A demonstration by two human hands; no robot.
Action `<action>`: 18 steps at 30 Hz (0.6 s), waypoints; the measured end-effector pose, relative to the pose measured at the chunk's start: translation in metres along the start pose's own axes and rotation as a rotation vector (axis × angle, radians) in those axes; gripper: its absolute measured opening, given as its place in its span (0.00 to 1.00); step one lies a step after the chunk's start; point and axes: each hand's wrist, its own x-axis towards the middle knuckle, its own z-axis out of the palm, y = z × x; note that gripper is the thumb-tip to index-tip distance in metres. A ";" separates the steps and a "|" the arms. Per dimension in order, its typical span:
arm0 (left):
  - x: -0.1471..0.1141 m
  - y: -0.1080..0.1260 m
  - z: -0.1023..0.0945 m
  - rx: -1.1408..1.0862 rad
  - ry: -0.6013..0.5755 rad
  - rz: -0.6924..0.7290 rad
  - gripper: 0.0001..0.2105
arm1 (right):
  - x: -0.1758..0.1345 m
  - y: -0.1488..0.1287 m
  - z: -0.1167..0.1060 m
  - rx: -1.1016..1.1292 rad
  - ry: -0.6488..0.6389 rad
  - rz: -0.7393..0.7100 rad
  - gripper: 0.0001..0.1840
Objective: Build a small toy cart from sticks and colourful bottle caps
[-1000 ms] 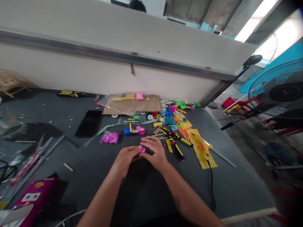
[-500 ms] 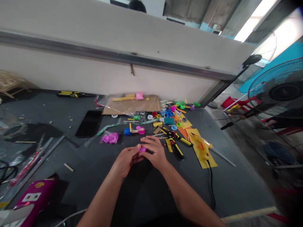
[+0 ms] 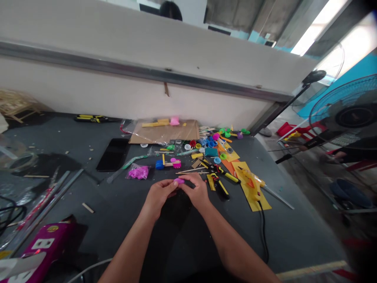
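A small lump of purple modelling clay [image 3: 179, 181] is pinched between my two hands over the dark table. My left hand [image 3: 160, 194] grips its left side with thumb and fingers. On the other side, my right hand [image 3: 196, 190] presses it with thumb and forefinger, and part of the lump is hidden by the fingers. Just beyond lies a small figure of blue and pink clay on sticks [image 3: 167, 163]. A clear bag of purple clay [image 3: 138, 172] rests to the left of it. Thin wooden sticks [image 3: 188, 171] lie beyond my right hand.
Pliers [image 3: 219, 184] and a yellow glue gun [image 3: 251, 182] with a black cord lie at the right. Coloured caps and scraps surround a cardboard sheet [image 3: 165, 135]. A black phone [image 3: 112, 155] and a magenta power strip [image 3: 48, 239] are on the left. A fan [image 3: 350, 114] stands beyond the table.
My right hand's fingers have drawn in from reaching over the lump to pinching its edge. More of the purple clay shows now between both hands.
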 end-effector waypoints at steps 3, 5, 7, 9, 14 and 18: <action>0.000 -0.001 -0.002 0.146 0.072 0.114 0.15 | -0.001 0.000 0.000 0.112 -0.018 0.113 0.12; 0.000 -0.001 -0.002 0.256 0.109 0.172 0.15 | -0.001 0.000 0.001 0.232 -0.042 0.211 0.14; 0.001 0.000 -0.002 0.299 0.125 0.202 0.15 | 0.000 0.001 0.002 0.304 -0.044 0.299 0.13; 0.001 0.000 -0.001 0.279 0.126 0.211 0.15 | 0.001 0.001 0.002 0.326 -0.025 0.343 0.12; 0.003 -0.001 -0.003 0.273 0.115 0.205 0.15 | 0.003 -0.003 0.002 0.412 -0.030 0.392 0.12; 0.003 -0.001 -0.003 0.217 0.107 0.210 0.16 | 0.005 -0.008 0.003 0.441 -0.036 0.425 0.09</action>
